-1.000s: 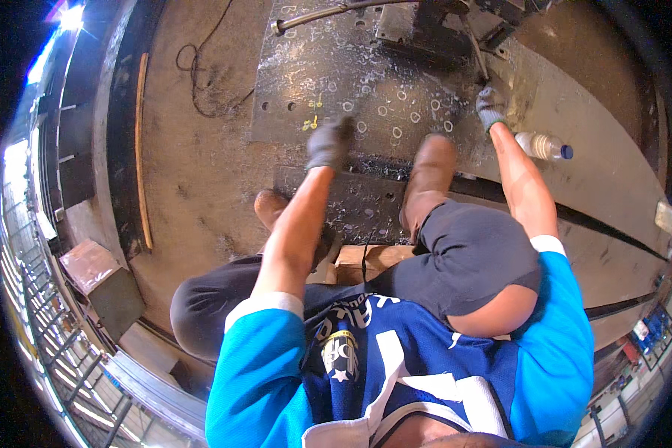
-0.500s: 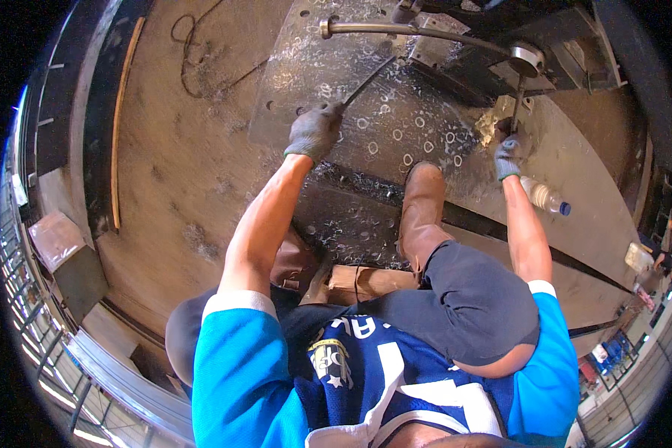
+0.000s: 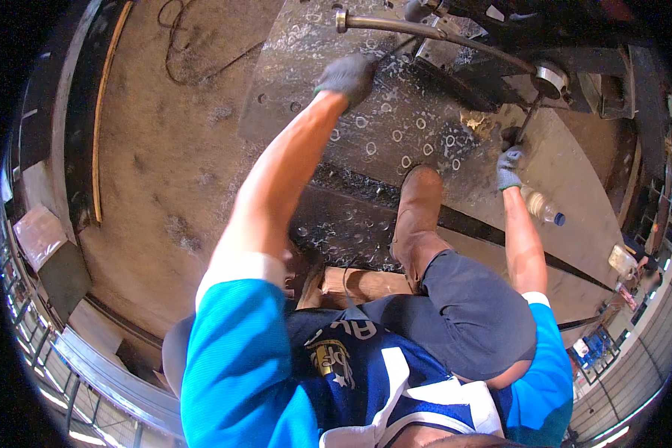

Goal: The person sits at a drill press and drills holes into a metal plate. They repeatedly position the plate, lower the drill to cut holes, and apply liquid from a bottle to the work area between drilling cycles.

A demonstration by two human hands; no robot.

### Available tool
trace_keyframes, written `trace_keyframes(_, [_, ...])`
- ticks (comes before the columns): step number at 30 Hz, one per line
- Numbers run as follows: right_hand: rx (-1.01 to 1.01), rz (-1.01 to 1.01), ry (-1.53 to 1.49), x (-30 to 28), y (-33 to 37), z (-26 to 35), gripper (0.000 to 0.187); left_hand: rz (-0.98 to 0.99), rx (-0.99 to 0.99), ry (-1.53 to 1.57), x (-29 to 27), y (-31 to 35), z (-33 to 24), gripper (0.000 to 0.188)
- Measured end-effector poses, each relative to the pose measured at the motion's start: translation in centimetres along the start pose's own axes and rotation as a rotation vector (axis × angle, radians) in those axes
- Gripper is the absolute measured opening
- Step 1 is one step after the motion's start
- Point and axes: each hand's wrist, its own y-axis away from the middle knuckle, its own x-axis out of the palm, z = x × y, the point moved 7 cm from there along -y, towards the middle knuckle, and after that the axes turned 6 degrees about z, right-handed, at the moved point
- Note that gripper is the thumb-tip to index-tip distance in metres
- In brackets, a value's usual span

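Observation:
A grey glove covers my left hand (image 3: 349, 78), closed round a thin dark rod (image 3: 397, 50) that reaches over a steel plate (image 3: 276, 104). Chalk circles, drilled holes and metal shavings mark the plate. My right hand (image 3: 510, 168), also gloved, is wrapped round one spoke of a machine's lever handle (image 3: 529, 123). That spoke runs up to a shiny round hub (image 3: 551, 78). From the hub a longer curved bar (image 3: 425, 31) with a knobbed end stretches left above the plate. The rod's far tip passes behind this bar and cannot be made out.
My boot (image 3: 422, 198) stands on the metal between my hands. A plastic bottle with a blue cap (image 3: 543, 206) lies beside my right forearm. Under me is a wooden block (image 3: 366, 284). A cable (image 3: 175, 45) loops over the brown surface at the far left.
My left hand has moved forward and slightly right with the rod. My right hand stays on the spoke, which has tilted a little with the hub. The whole view has shifted slightly.

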Motion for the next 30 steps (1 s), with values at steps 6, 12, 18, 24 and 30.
trace_keyframes(6, [-0.148, -0.014, 0.044, -0.6, -0.3, 1.5, 0.031, -0.297, -0.217, 0.347, 0.0, 0.9, 2.7, 0.031])
trace_keyframes(12, [0.356, 0.2, 0.445, -0.3, 0.0, 2.2, 0.028, -0.024, 0.051, 0.141, 3.0, 5.5, 1.8, 0.031])
trace_keyframes(18, [0.414, 0.298, 0.557, -0.4, -1.9, 8.7, 0.025, -0.279, 0.019, 0.062, -2.4, -7.0, 0.3, 0.028])
trace_keyframes(24, [0.217, 0.221, 0.573, -2.6, -2.1, 12.3, 0.027, -0.443, -0.389, 0.357, -4.9, -5.5, 6.9, 0.033])
trace_keyframes(30, [0.208, 0.203, 0.689, -2.9, -2.6, 8.2, 0.03, -0.189, -0.319, 0.144, -0.2, -2.9, 6.7, 0.039])
